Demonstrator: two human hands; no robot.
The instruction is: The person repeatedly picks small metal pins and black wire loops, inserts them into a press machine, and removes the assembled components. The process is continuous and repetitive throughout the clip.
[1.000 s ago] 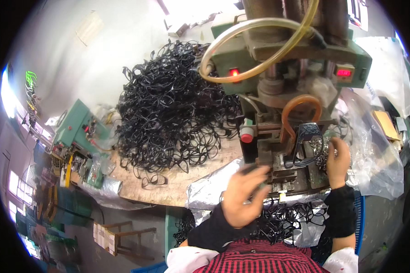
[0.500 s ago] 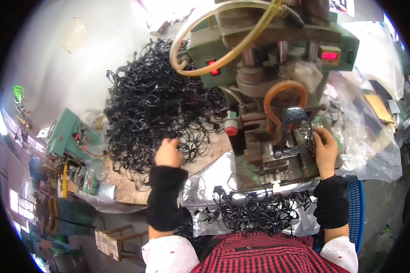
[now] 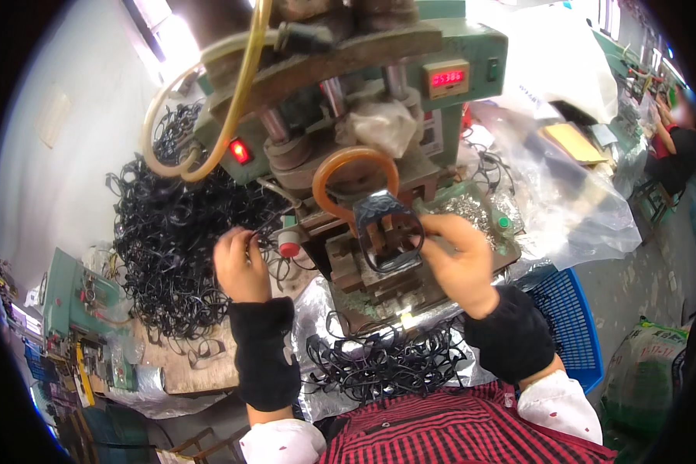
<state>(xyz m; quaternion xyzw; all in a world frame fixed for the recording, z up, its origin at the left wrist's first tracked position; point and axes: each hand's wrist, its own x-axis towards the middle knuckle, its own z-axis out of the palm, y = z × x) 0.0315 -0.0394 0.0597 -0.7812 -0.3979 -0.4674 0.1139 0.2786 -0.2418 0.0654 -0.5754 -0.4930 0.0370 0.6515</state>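
Observation:
A green press [image 3: 363,58] stands in front of me. A thin black loop-shaped piece with a wide, glossy top [image 3: 383,205] sits upright at its lower block [image 3: 348,263], in front of an orange ring [image 3: 321,182]. My right hand [image 3: 464,267] is closed at the loop's right side, fingertips pinching its edge; the thumb side partly hides the grip. My left hand [image 3: 242,269] is beside the large heap of black loops [image 3: 185,232], just left of a red push button [image 3: 288,247]. Its fingers are curled together and slightly blurred, with a dark strand by the fingertips.
More black loops [image 3: 379,363] lie on silver sheeting in front of the press. Metal scraps fill a tray [image 3: 472,213] on the right. A blue basket [image 3: 568,325] stands below the right edge, clear plastic [image 3: 549,193] behind it. Another person [image 3: 677,143] is far right.
The view has swung, shifting the press leftward. My left hand has moved from over the heap toward the red button. My right hand has come farther in over the press at the loop.

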